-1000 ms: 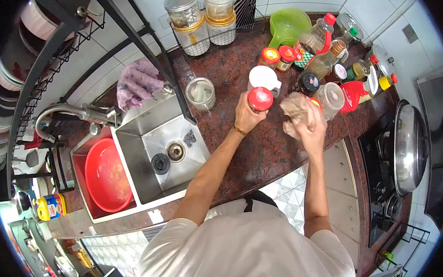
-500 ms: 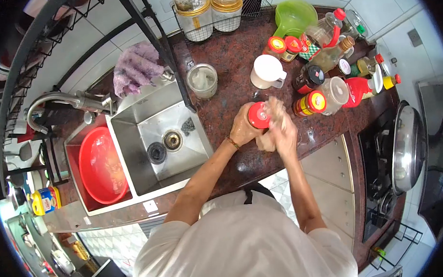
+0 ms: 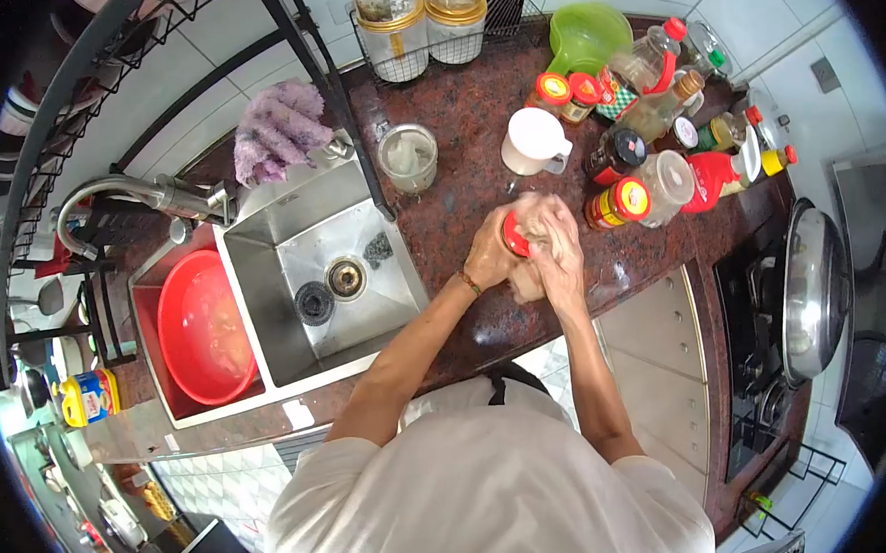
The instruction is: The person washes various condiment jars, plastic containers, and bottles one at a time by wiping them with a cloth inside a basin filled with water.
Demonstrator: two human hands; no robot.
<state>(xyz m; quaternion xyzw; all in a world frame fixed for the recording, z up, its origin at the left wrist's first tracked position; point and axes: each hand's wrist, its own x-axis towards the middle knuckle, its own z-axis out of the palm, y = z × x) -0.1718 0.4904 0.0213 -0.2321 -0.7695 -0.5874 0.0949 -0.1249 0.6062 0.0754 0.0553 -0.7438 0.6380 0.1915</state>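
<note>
My left hand (image 3: pixel 489 251) is wrapped round a red-lidded jar (image 3: pixel 514 235) above the counter by the sink. A pale beige cloth (image 3: pixel 526 282) is bunched in my right hand (image 3: pixel 562 262) and pressed against the jar's lid and right side. The cloth and my fingers hide most of the jar, and a loose end hangs below. Just beyond my hands stands a white lidded cup with a handle (image 3: pixel 533 142). To their right is a jar with a red and yellow lid (image 3: pixel 620 203).
At left is a steel sink (image 3: pixel 290 224), with a red basin (image 3: pixel 170 331) of water beside it. A glass jar (image 3: pixel 407 160) stands near the black rack. Several bottles, a clear jar (image 3: pixel 667 187) and a green colander (image 3: pixel 591 34) crowd the back right. A lidded pan (image 3: pixel 814 287) sits on the stove.
My right hand has brought the cloth left, over the top of the jar. It now covers much of the red lid, which showed fully before. My left hand keeps its grip.
</note>
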